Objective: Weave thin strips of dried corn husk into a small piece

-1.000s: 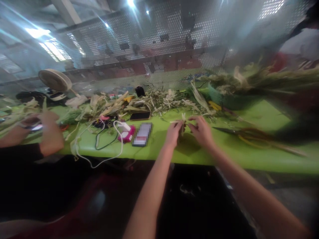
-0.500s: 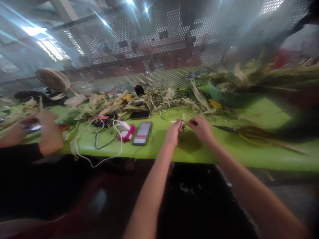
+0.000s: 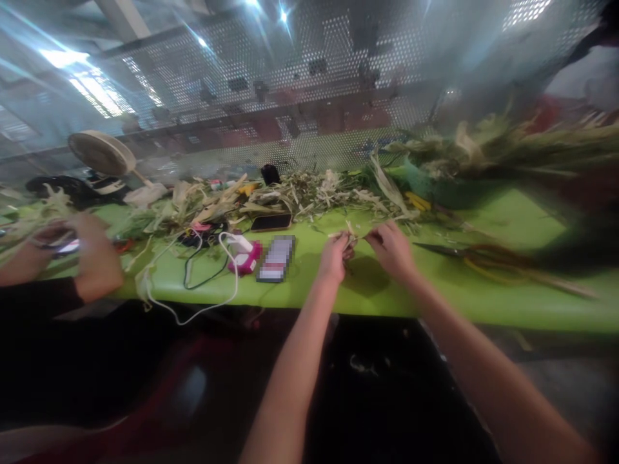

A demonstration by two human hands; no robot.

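Both hands meet over the green table [image 3: 483, 303], pinching a small bundle of dry husk strips [image 3: 351, 236] between them: the left hand [image 3: 334, 256] is closed around the lower part of the bundle, and the right hand [image 3: 393, 250] holds the other side with its fingertips drawn together on the strips. The bundle sits just above the tabletop, near the front edge, with pale strip ends sticking up between the two hands. Just to the left of the left hand lies a phone [image 3: 276, 258], and beside that a pink charger [image 3: 245, 258] with a white cable [image 3: 193, 314] that hangs over the table's edge. Behind the hands a long heap of husks and leaves [image 3: 300, 193] runs along the table, with a dark phone [image 3: 271, 223] at its near side. To the right lies a pair of scissors [image 3: 459, 253]. At the far left another person's hands [image 3: 91, 258] hold a small device above the table.
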